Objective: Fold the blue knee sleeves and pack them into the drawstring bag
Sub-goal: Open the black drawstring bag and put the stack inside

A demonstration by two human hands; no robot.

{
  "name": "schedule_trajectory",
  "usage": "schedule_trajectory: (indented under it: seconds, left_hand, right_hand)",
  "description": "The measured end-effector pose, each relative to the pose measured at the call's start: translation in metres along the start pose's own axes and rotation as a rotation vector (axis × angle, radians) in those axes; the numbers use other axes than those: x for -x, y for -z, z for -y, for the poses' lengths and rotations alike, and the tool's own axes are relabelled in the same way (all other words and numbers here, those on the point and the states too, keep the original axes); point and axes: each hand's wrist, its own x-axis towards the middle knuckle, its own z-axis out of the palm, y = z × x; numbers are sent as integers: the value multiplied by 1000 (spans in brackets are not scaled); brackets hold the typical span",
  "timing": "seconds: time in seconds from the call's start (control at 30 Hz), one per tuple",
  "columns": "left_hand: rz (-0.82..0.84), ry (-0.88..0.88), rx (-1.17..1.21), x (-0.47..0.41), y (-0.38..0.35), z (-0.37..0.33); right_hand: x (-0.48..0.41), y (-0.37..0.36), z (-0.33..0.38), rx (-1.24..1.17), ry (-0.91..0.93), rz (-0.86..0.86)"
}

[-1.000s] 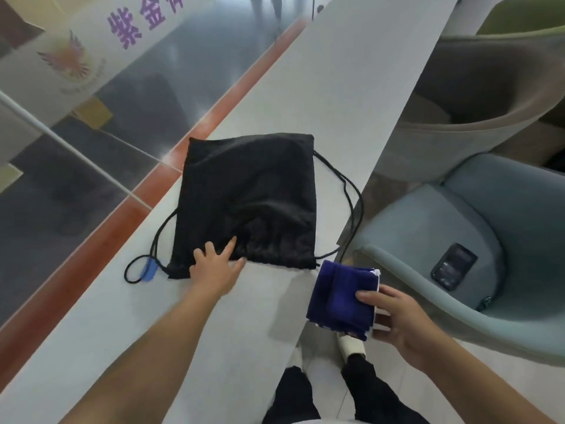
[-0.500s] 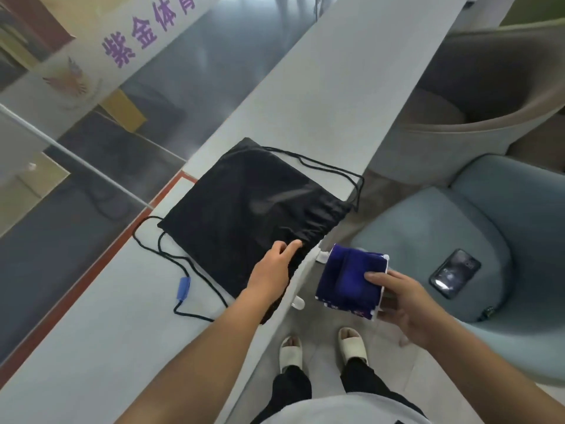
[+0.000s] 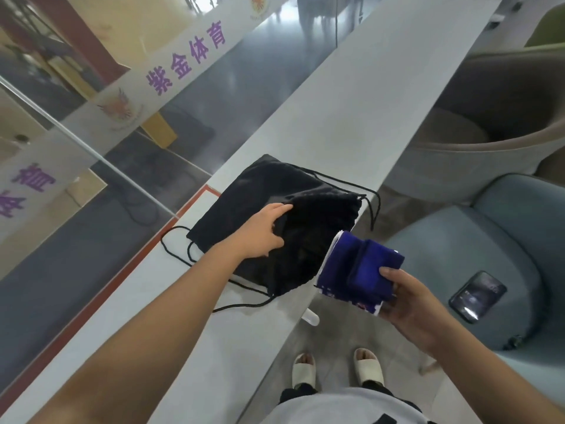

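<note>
well, long grey desk (image 3: 360, 117) carries the black drawstring bag (image 3: 263, 203) near its right edge; left hand (image 3: 260, 234) pinches its mouth, right hand (image 3: 409, 304) clasps folded blue knee sleeves (image 3: 357, 270) (off the desk's near-right side).

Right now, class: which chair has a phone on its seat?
The blue-grey chair nearest the right hand; the phone lies there. The brown chair has none.

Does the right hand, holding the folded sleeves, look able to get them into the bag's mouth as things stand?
Probably yes. The left hand lifts the bag fabric at its mouth, and the right hand holds the sleeves just beside it, nothing between.
</note>
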Motion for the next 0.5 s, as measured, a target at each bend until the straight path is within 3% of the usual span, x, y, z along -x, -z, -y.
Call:
schedule_trajectory:
  seconds: [0.17,0.33,0.5]
  left_hand:
    - [61,20,88,7,1,5]
    - [-31,-7,97,10,8,3]
    - [-103,-18,-19,15,18,5]
  right_hand:
    - [-27,-27,-2,-79,-49,-29]
    - [-79,-62,-4,-195,-65,13]
    - [-138,-104,-21,75,-148,-185]
